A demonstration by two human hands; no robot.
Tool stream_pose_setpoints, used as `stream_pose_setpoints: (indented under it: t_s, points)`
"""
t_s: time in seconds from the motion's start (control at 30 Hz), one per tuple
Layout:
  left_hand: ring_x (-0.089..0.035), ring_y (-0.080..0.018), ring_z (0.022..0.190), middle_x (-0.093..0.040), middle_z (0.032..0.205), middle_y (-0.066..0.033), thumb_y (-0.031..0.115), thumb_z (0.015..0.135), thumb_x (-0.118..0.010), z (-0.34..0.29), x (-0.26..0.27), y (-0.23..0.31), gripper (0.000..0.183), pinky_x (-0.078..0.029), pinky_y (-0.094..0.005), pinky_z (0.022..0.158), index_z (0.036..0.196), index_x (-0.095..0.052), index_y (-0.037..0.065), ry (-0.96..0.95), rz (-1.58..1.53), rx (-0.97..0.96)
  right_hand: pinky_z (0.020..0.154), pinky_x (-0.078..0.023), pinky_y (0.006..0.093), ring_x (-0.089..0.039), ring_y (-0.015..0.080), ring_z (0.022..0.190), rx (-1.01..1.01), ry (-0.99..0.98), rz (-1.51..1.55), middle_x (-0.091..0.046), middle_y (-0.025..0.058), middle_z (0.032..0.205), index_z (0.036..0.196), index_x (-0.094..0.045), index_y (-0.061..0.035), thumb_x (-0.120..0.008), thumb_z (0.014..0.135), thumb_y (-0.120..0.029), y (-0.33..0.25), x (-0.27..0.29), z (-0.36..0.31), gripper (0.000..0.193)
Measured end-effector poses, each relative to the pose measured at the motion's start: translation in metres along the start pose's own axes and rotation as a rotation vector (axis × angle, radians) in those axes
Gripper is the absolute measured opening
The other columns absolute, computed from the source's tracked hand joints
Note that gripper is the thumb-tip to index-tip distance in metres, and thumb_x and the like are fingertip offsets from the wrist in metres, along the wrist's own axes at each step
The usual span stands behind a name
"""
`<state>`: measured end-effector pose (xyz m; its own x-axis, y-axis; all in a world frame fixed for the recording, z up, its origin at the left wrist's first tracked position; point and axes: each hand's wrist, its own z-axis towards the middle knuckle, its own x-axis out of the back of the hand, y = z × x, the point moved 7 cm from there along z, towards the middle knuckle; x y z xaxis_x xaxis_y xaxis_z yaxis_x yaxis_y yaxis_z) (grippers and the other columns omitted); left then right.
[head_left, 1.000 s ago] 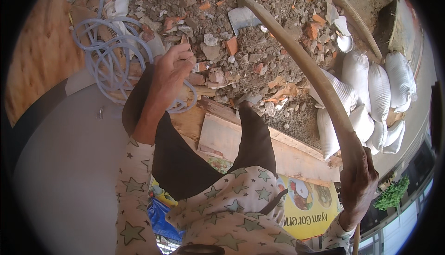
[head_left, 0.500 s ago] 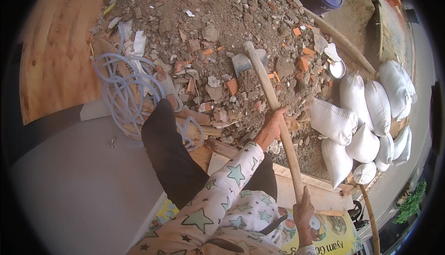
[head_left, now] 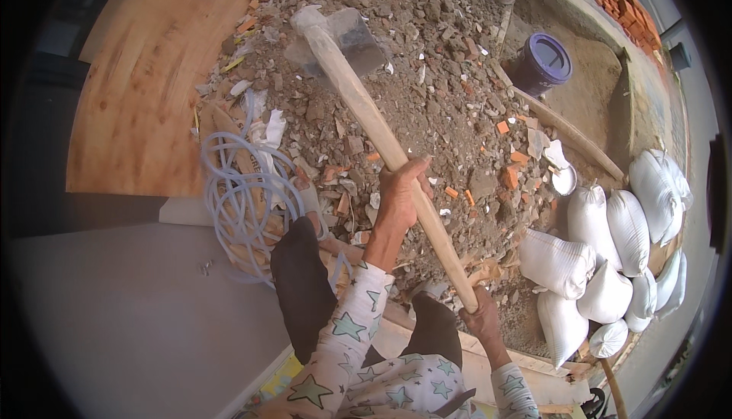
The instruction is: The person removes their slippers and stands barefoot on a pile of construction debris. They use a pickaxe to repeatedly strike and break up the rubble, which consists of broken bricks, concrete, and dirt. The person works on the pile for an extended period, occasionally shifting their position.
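Note:
Both hands grip the long wooden handle of a hoe point(head_left: 367, 106), which slants from lower right to upper left over the rubble heap point(head_left: 435, 83). Midway along the handle is my left hand point(head_left: 399, 194), fingers wrapped round it. Lower down, at the handle's near end, my right hand point(head_left: 483, 320) is closed on it too. The hoe's wide grey metal blade point(head_left: 357, 41) is at the far end, above the soil and broken brick; whether it touches them I cannot tell.
Coiled clear hose point(head_left: 229, 183) lies left of my feet, beside a plywood sheet point(head_left: 145, 106). Full white sacks point(head_left: 560, 259) are piled at the right. A purple bucket point(head_left: 543, 64) stands in a sandy boarded bay, with stacked orange bricks point(head_left: 629, 19) beyond.
The hoe has risen and swung up and leftward, its blade leaving the rubble's middle. My left hand moved up and left with it; the whole view shifted somewhat.

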<state>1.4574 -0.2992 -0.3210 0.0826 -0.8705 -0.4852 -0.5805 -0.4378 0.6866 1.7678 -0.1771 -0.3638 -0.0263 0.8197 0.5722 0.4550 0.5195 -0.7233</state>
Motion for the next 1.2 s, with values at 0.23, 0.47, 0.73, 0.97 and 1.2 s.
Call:
stream_pose_setpoints:
  t_s: [0.23, 0.47, 0.73, 0.97, 1.2]
  points:
    - [-0.054, -0.0154, 0.053, -0.052, 0.068, -0.0035, 0.014, 0.079, -0.077, 0.081, 0.031, 0.203, 0.029, -0.049, -0.0328, 0.047, 0.094, -0.054, 0.005, 0.159, 0.276, -0.467, 0.073, -0.050, 0.0449, -0.065, 0.0411, 0.082, 0.181, -0.174, 0.194, -0.065, 0.0205, 0.083, 0.107, -0.054, -0.0049, -0.075, 0.065, -0.010, -0.169, -0.054, 0.177, 0.047]
    - [-0.053, -0.0185, 0.046, -0.053, 0.066, -0.0080, 0.001, 0.073, -0.070, 0.148, 0.113, 0.148, 0.019, -0.046, -0.0342, 0.038, 0.084, -0.054, 0.000, 0.384, 0.465, -0.219, 0.067, -0.047, 0.0333, -0.057, 0.0225, 0.067, 0.160, -0.180, 0.542, -0.063, 0.0083, 0.077, 0.103, -0.059, -0.0048, -0.073, 0.064, -0.003, -0.187, -0.114, 0.213, 0.041]
    - [-0.063, -0.0236, 0.059, -0.061, 0.074, -0.0167, 0.000, 0.065, -0.068, 0.122, 0.074, 0.047, 0.028, -0.049, -0.0354, 0.044, 0.087, -0.056, -0.012, 0.380, 0.656, -0.130, 0.059, -0.044, 0.0299, -0.051, 0.0153, 0.065, -0.203, -0.296, 0.677, -0.056, 0.0030, 0.071, 0.089, -0.057, -0.0015, -0.067, 0.071, -0.002, -0.122, -0.102, 0.137, 0.021]
    - [-0.056, -0.0187, 0.049, -0.055, 0.069, -0.0091, -0.001, 0.069, -0.064, 0.013, 0.067, -0.091, 0.023, -0.049, -0.0335, 0.039, 0.084, -0.048, -0.001, 0.303, 0.431, 0.056, 0.063, -0.048, 0.0360, -0.059, 0.0226, 0.067, -0.257, -0.258, 0.445, -0.060, 0.0082, 0.073, 0.092, -0.057, -0.0029, -0.066, 0.071, -0.002, -0.026, -0.060, 0.015, 0.023]
    - [-0.048, -0.0159, 0.047, -0.051, 0.064, -0.0009, 0.012, 0.077, -0.075, -0.070, 0.090, -0.189, 0.021, -0.046, -0.0348, 0.047, 0.080, -0.055, 0.009, 0.355, 0.026, 0.493, 0.073, -0.051, 0.0495, -0.064, 0.0444, 0.084, -0.412, -0.364, -0.204, -0.066, 0.0235, 0.083, 0.097, -0.056, -0.0029, -0.071, 0.063, -0.005, 0.045, 0.006, -0.109, 0.038]
